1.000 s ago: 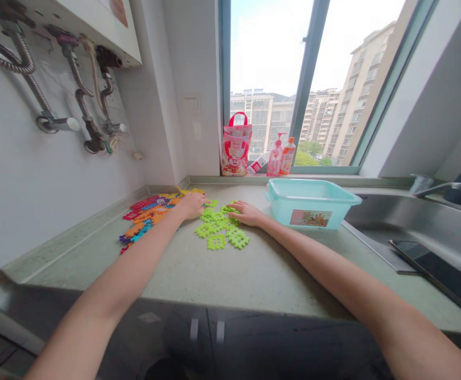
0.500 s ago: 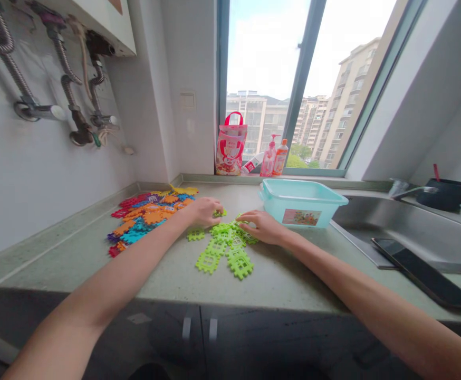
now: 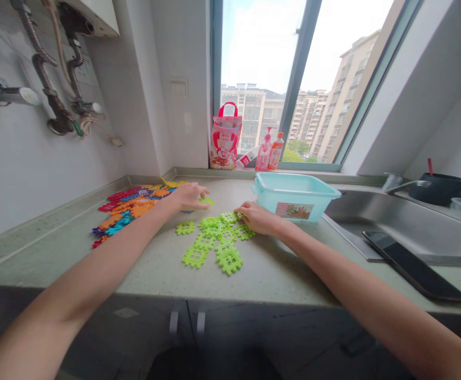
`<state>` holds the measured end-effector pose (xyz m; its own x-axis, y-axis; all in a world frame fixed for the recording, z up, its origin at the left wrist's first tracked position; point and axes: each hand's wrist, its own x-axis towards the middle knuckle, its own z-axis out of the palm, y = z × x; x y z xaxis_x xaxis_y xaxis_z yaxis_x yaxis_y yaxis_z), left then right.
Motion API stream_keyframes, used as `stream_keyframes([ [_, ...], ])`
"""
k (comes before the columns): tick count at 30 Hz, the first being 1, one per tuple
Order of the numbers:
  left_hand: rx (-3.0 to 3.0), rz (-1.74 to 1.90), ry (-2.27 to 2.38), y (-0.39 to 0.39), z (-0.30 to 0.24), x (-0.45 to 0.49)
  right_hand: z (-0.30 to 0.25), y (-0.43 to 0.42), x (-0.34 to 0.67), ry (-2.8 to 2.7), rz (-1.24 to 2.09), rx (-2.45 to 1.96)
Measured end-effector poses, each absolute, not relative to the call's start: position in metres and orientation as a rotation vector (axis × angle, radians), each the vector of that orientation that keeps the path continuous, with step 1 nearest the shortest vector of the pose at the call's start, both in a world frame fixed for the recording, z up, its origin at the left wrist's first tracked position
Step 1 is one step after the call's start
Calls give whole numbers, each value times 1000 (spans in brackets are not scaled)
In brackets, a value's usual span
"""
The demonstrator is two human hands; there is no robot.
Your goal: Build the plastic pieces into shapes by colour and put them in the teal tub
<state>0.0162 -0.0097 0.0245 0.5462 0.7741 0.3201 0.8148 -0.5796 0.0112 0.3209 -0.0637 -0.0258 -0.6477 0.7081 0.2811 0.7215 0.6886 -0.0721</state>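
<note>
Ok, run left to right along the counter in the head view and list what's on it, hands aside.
Mixed-colour pile → green pieces → tub → phone.

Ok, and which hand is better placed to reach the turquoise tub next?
Right, I'd say: the right hand is close to the turquoise tub, while the left hand is farther off, beside the multicoloured pile.

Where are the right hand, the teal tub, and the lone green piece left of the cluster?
right hand (image 3: 257,218): head view, back of the hand
teal tub (image 3: 296,197): head view, front wall above the sticker
lone green piece (image 3: 185,228): head view, middle
</note>
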Motion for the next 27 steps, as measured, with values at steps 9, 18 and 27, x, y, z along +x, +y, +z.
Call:
stream_keyframes([
  [9,-2908,-606,-1227,-98,31,-49,-19,-75,313,-2580,23,-1166],
  [18,-2907,-480,-1309,-109,13,-46,-15,-70,326,-2532,-3,-945],
  [27,-2773,-919,-1357,-105,7,-40,3,-82,320,-2644,-165,-811],
])
